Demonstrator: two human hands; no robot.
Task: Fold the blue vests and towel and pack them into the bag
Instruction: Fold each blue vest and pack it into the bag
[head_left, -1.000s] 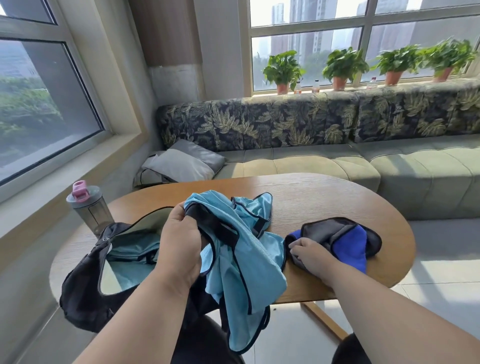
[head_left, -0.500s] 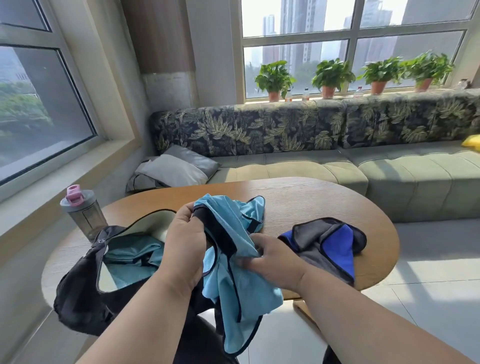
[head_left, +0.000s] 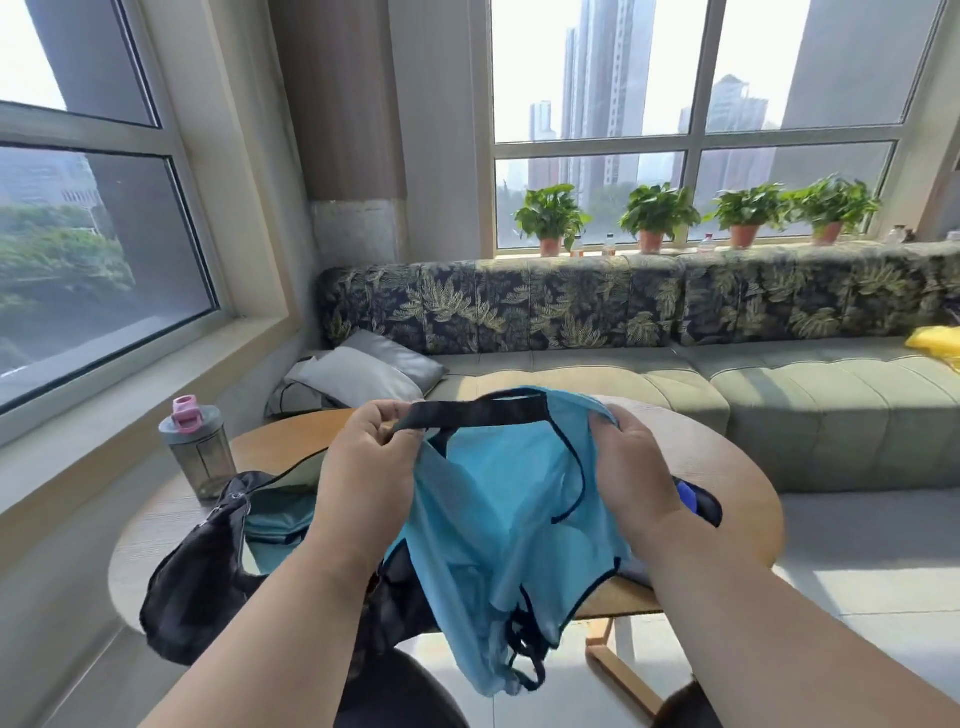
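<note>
Hanging between both hands above the near edge of the table, the light blue vest is thin, smooth cloth with dark piping, sagging in loose folds past the table's rim. The left hand pinches its black band at the top; the right hand grips the bunched opposite edge. The oval wooden table has open surface beyond the vest. A black bag slumps open at the left edge with blue cloth inside, beside a round grey bottle. A dark blue towel peeks out just behind the right wrist.
</note>
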